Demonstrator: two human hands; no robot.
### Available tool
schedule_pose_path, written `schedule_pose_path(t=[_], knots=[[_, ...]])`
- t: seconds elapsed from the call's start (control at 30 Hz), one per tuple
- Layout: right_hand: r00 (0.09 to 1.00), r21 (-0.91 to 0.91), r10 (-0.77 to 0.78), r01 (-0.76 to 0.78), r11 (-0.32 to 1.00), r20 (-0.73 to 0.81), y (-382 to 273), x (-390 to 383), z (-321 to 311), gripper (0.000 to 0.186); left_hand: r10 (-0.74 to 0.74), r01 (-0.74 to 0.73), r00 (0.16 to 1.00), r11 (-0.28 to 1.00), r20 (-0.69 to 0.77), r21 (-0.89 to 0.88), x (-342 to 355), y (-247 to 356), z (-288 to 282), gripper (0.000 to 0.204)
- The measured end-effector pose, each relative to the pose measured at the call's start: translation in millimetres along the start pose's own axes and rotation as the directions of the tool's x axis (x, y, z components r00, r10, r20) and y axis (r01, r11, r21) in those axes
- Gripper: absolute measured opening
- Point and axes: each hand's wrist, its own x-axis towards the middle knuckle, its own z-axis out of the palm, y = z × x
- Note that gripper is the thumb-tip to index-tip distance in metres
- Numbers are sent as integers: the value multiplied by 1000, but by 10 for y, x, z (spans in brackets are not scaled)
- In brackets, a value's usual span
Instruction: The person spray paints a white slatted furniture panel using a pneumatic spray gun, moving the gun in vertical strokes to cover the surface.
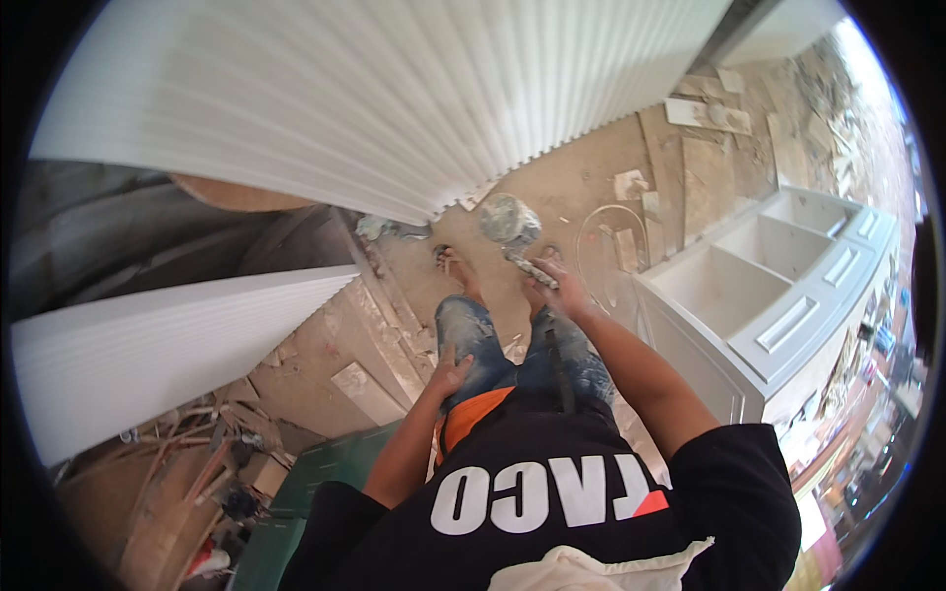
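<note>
Just below the centre of the frame, a person's left hand (pixel 451 372) rests on the jeans (pixel 471 330), its grip loose with nothing visible in it, apparently to brace a forward lean. Beyond, the right hand (pixel 564 293) has its grip closed around a spattered tool (pixel 532 268), angled toward a smeared container (pixel 503 217), seemingly to keep its soiled end off the legs, as a white ribbed panel (pixel 424 98) spans the upper frame.
</note>
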Motion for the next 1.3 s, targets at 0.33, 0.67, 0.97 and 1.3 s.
schedule_pose_path(t=[0.33,0.67,0.97,1.3], knots=[[969,-116,234,-242,963,-79,-861,389,290,51,62,-64,988,998,140,4,204,-651,-1003,88],[997,-22,78,-78,997,12,-1779,376,319,48,36,-36,990,999,137,0,286,-1170,-1530,81],[977,216,-128,164,963,-171,-2769,556,-267,45,284,-285,957,958,-63,-11,380,-893,-1925,67],[836,260,-66,244,934,-545,-2267,727,-2197,36,700,-549,674,688,-234,475,651,-208,-1648,29]])
